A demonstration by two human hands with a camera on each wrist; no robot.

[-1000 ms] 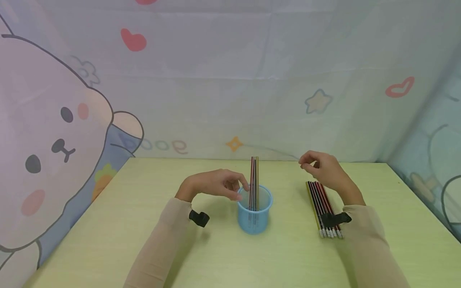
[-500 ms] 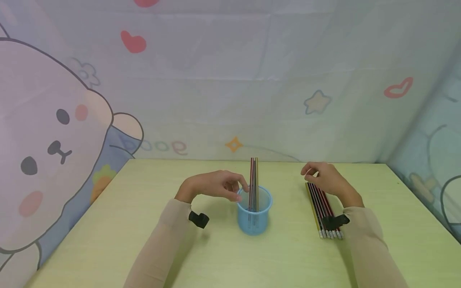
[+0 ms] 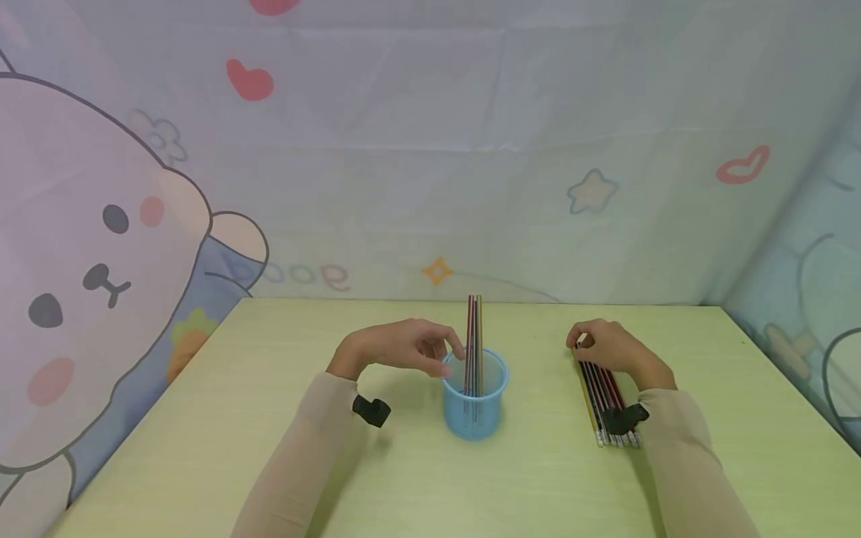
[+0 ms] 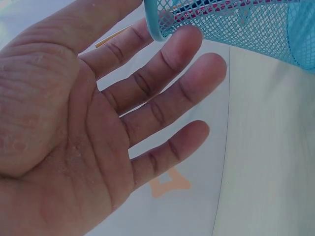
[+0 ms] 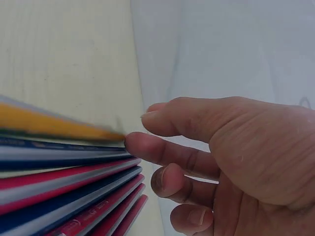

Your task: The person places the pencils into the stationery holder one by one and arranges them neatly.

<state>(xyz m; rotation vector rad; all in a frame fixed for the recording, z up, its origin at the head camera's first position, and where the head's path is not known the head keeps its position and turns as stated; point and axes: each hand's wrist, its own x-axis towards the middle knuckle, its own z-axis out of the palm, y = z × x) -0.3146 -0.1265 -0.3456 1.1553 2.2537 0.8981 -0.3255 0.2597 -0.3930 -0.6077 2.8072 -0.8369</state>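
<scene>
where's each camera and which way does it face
Head: on the head, facing forward and down at the table; left hand, right hand and sleeves show.
Left wrist: on that wrist, facing the backdrop, blue cup at upper right; only the left hand shows.
Right wrist: on that wrist, facing loose pencils; only the right hand shows.
Head and left wrist share the blue cup.
</scene>
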